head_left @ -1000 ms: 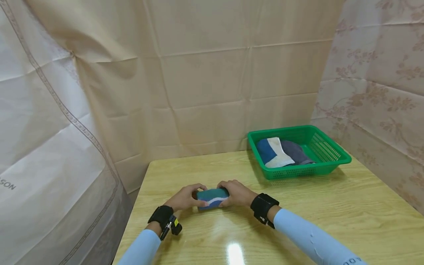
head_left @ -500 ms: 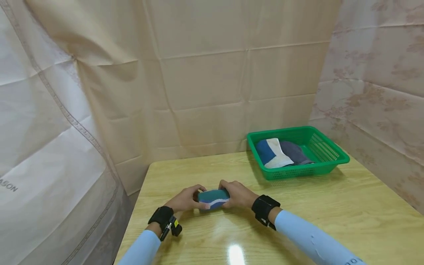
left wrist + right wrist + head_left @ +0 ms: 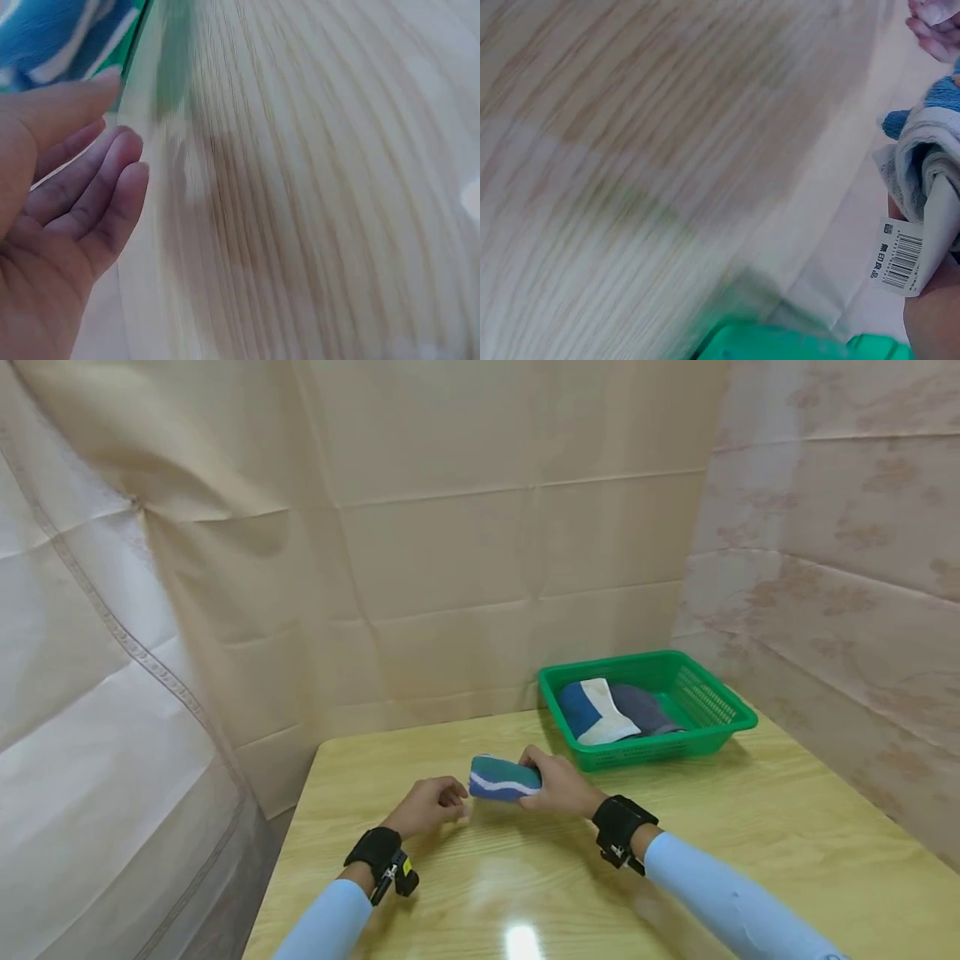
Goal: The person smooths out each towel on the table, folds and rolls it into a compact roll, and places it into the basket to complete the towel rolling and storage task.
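Note:
My right hand grips the right end of a rolled towel, banded green, white and blue, held above the table. In the right wrist view, the roll's end shows pale folded layers, and a white barcode tag hangs from it. My left hand is just left of the towel's free end, fingers loosely curved. Nothing lies between its thumb and fingertips in the left wrist view, where the fingers are bent in toward the palm.
A green plastic basket stands at the table's back right. In it lie a blue-and-white cloth and a dark grey cloth. Beige curtain hangs behind the wooden table.
Both hands were holding the towel at its ends. The left hand has let go, and the right hand has lifted the towel up and to the right. The head view has turned slightly right.

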### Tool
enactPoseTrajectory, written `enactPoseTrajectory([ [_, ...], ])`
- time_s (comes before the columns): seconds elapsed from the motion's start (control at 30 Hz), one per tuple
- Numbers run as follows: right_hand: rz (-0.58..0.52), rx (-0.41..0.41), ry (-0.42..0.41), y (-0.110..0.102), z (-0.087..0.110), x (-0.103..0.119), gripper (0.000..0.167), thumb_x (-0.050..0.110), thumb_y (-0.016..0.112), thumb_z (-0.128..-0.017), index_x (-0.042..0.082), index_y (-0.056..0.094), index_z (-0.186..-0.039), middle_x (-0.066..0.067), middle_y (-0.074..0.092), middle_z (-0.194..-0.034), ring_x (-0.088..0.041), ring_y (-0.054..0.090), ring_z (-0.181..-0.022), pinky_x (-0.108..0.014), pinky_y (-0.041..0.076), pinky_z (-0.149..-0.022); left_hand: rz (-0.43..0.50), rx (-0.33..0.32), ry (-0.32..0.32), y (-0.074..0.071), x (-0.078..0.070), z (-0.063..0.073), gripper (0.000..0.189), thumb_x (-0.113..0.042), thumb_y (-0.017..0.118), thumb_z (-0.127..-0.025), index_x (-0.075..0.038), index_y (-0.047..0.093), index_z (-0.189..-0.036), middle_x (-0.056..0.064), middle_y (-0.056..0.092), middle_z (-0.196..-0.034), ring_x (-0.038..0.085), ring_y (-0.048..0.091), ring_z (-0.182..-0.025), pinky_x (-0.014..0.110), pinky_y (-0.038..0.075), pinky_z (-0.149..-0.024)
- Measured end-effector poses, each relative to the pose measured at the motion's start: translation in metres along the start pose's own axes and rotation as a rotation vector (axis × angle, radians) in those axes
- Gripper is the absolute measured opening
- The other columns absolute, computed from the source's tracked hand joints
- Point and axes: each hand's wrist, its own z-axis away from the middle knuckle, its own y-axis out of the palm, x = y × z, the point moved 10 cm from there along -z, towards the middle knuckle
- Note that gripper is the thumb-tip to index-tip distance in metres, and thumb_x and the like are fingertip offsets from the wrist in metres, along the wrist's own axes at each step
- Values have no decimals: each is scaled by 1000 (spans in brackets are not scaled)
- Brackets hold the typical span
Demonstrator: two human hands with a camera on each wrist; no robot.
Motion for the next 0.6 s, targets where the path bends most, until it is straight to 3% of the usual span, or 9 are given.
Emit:
enactPoseTrajectory([
  [0.17, 1, -53, 18, -23, 9, -8, 46, 29, 88, -81, 17, 56, -112, 4, 66, -98, -11, 62, -84, -32, 52, -77, -67, -56, 64, 8, -19, -21, 11, -19, 67, -103, -10, 73, -104, -5, 70, -90, 10, 65, -80, 30, 53, -72],
  [0.33, -15, -103, 32, -44, 18, -8, 46, 30, 87, -82, 17, 56, -115, 3, 66, -98, -13, 61, -84, -33, 52, -77, -78, -126, 144, 16, -42, -44, 11, -13, 66, -102, -6, 74, -100, 1, 73, -90, 12, 68, -79, 30, 55, -71],
  [0.6, -21, -188, 19, -71, 19, -4, 45, 29, 86, -84, 17, 54, -114, -2, 66, -100, -15, 62, -82, -33, 52, -70, -126, -303, 234, 11, -80, -68, 6, -9, 72, -98, -9, 75, -93, -1, 76, -87, 13, 71, -80, 29, 56, -71],
])
